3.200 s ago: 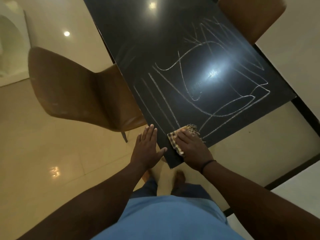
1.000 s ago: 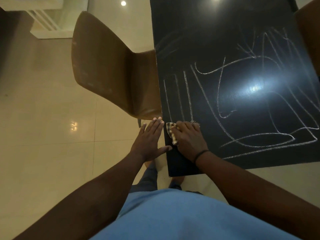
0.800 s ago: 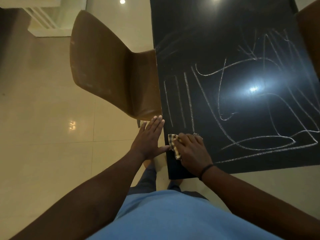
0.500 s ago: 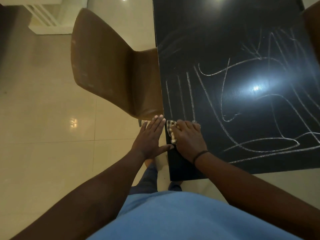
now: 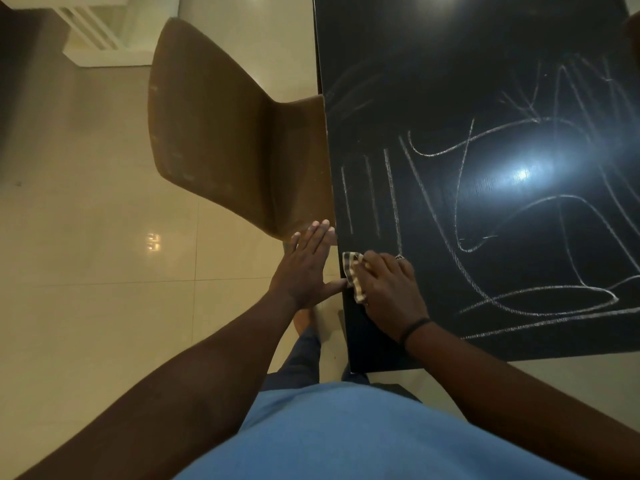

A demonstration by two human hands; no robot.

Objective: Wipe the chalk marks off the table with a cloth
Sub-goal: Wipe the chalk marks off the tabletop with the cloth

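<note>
A glossy black table (image 5: 450,57) fills the upper right, covered with white chalk marks (image 5: 460,188): three upright strokes near its left edge and looping scribbles further right. My right hand (image 5: 389,289) presses a small checked cloth (image 5: 353,275) onto the table's near left corner, just below the upright strokes; most of the cloth is hidden under my fingers. My left hand (image 5: 306,270) is held flat beside the table's left edge with straight fingers, its thumb reaching toward the edge and the cloth.
A brown moulded chair (image 5: 228,157) stands close against the table's left side, its seat partly under the edge. Pale glossy floor tiles (image 5: 93,271) spread to the left. A white unit (image 5: 100,32) stands at the top left. My feet show below the table corner.
My right hand has rubbed the cloth back and forth at the table's near left corner, and now sits slightly nearer me than half a second ago. My left hand has stayed flat beside the edge.
</note>
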